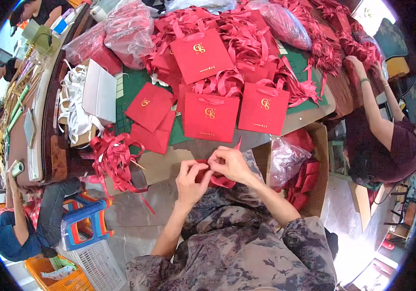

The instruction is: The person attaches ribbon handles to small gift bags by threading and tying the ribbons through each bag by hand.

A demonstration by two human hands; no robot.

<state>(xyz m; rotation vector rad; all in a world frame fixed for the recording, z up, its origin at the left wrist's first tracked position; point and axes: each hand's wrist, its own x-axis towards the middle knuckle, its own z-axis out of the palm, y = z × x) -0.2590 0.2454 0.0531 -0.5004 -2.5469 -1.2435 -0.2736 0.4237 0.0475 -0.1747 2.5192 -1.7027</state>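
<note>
My left hand (192, 184) and my right hand (231, 165) come together over my lap, fingers pinched at a red ribbon (224, 182). A loop of it hangs below the fingertips, and a red tip sticks up behind my right hand. What the ribbon joins is mostly hidden. Just beyond, red gift bags with ribbon handles, a left one (211, 119) and a right one (264, 109), lie at the table's edge. Another red bag (202, 57) rests on the heap behind. Two flat red pieces, one upper (150, 107) and one lower (154, 136), overlap at the left.
A bunch of red ribbons (113, 160) hangs over the near table edge. White cords (76, 104) spill beside a white box (100, 92). At my right stands a cardboard box (320, 169) with red goods and clear plastic. A co-worker (382, 131) handles red ribbons at the far right. Stools (88, 220) stand left.
</note>
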